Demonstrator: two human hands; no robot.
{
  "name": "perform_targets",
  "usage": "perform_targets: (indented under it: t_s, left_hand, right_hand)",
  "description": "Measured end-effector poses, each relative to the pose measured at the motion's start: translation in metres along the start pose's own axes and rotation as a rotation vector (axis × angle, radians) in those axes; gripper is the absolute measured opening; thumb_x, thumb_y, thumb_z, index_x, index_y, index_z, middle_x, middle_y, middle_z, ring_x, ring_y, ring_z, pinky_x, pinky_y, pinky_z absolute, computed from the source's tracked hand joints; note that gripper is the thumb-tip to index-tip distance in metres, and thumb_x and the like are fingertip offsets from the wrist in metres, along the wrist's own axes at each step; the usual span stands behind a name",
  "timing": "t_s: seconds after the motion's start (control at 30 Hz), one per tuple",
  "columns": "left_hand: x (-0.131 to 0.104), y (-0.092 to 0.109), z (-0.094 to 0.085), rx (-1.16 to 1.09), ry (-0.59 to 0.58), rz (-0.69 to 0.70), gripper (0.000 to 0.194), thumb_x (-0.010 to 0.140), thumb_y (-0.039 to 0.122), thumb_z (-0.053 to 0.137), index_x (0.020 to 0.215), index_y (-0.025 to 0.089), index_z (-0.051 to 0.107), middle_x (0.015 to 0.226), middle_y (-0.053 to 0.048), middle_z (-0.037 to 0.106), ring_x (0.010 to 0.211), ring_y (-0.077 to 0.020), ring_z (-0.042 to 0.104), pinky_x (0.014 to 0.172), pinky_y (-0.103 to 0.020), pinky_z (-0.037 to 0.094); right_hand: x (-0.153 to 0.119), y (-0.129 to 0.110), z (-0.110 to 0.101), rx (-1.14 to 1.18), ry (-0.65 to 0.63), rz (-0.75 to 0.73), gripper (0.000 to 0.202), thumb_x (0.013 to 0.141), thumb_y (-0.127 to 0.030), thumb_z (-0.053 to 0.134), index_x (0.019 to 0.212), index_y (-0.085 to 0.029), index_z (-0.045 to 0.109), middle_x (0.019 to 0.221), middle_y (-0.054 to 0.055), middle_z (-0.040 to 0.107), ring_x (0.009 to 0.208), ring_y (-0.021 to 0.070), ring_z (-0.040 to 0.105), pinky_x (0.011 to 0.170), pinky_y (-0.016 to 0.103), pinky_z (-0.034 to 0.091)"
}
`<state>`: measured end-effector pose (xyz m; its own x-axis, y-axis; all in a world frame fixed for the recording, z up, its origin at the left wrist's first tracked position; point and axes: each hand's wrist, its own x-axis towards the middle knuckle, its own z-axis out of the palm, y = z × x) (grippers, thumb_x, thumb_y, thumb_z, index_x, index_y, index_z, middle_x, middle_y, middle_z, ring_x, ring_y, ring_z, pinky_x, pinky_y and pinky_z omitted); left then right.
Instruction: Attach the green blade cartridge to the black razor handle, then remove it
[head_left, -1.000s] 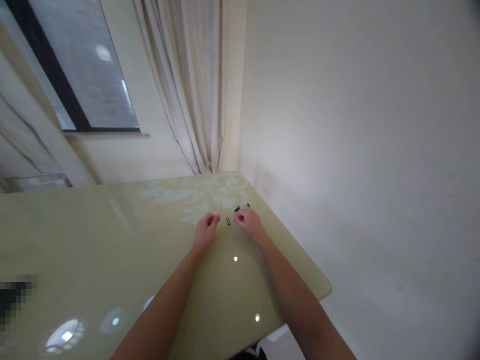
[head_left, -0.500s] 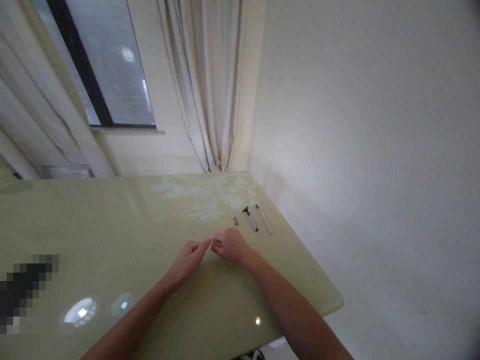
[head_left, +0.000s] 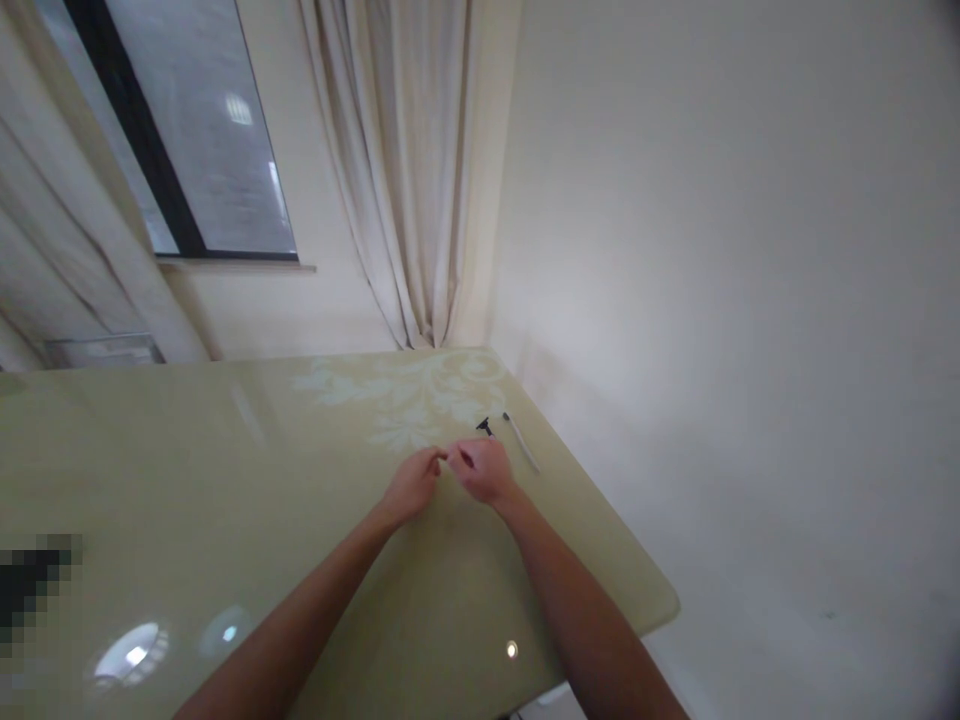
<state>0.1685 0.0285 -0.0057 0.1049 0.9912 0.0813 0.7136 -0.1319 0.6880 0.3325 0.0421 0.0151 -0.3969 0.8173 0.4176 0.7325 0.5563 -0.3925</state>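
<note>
My left hand (head_left: 416,485) and my right hand (head_left: 481,468) meet at the fingertips above the table (head_left: 315,560). Both have their fingers closed; anything between them is too small or hidden to name. Just beyond my right hand lies a razor (head_left: 484,427), its dark head showing and its handle mostly covered by the hand. To the right of the razor, a thin white toothbrush (head_left: 523,443) with a dark head lies slantwise on the tabletop. The small dark green piece is out of sight.
A white wall (head_left: 720,300) runs along the table's right side. Behind the table hang beige curtains (head_left: 409,180) beside a window (head_left: 202,130). A dark pixelated shape (head_left: 34,585) is at the left edge.
Both hands have moved forward, nearer the razor, and now cover its handle and the spot where the small green piece lay. The view has shifted slightly.
</note>
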Motion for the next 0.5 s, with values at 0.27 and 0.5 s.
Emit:
perform_targets:
  t_s: [0.27, 0.5]
  left_hand:
    - [0.033, 0.018, 0.026, 0.243, 0.062, -0.063, 0.048, 0.081, 0.048, 0.073, 0.126, 0.031, 0.073, 0.141, -0.012, 0.062, 0.131, -0.0397, 0.052, 0.105, -0.057, 0.037]
    - [0.019, 0.005, 0.004, 0.278, 0.109, -0.050, 0.034, 0.092, 0.048, 0.064, 0.116, 0.028, 0.076, 0.136, -0.012, 0.066, 0.128, -0.0338, 0.055, 0.102, -0.047, 0.041]
  right_hand:
    - [0.002, 0.037, -0.010, -0.264, 0.050, 0.527, 0.020, 0.102, -0.034, 0.056, 0.096, -0.021, 0.070, 0.099, 0.009, 0.073, 0.084, 0.0203, 0.065, 0.068, 0.029, 0.037]
    - [-0.003, 0.047, 0.002, -0.297, 0.100, 0.449, 0.011, 0.097, -0.026, 0.061, 0.104, -0.019, 0.066, 0.108, 0.015, 0.070, 0.103, 0.0289, 0.062, 0.084, 0.036, 0.043]
